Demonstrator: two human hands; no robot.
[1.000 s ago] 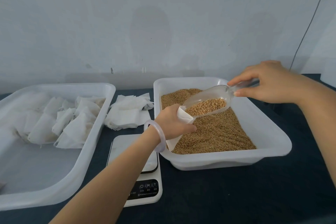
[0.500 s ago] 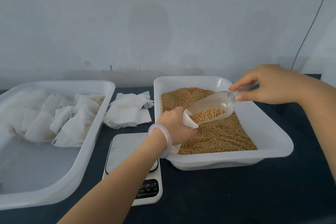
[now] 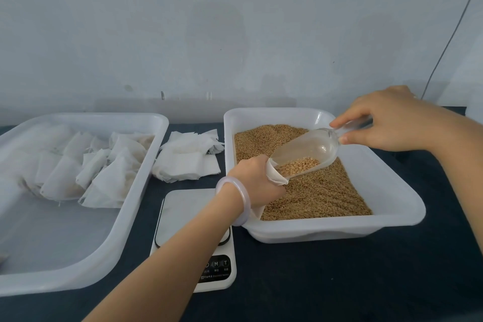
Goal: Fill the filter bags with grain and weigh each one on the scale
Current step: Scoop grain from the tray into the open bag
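Dark worktop [image 3: 339, 282] against a pale wall.

1. Grain tray [image 3: 366, 222]: white, toward the right side of the worktop, holding a bed of grain [image 3: 326, 196].
2. Left hand [image 3: 257, 180]: over the tray's left edge, fingers curled round a filter bag [image 3: 275, 178] and gripping it. The bag's mouth faces up and right. The bag hangs above the grain at the tray's near-left corner. A pale bangle [image 3: 241, 196] sits on the wrist.
3. Right hand [image 3: 386, 120]: over the tray's far-right corner, thumb and fingers pinching the handle of a clear scoop [image 3: 311, 150]. The scoop tilts down to the left and its lip touches the bag's mouth. A small amount of grain lies at its lower end.
4. Scale [image 3: 188, 212]: white, at the front middle of the worktop, just beside the grain tray, partly hidden under the left forearm. Nothing visible rests on its platform.
5. Second tray [image 3: 104, 116]: at the left side, with white bags [image 3: 104, 178] heaped at its far end.
6. Loose bags [image 3: 188, 159]: a pile on the worktop between the two trays, behind the scale.
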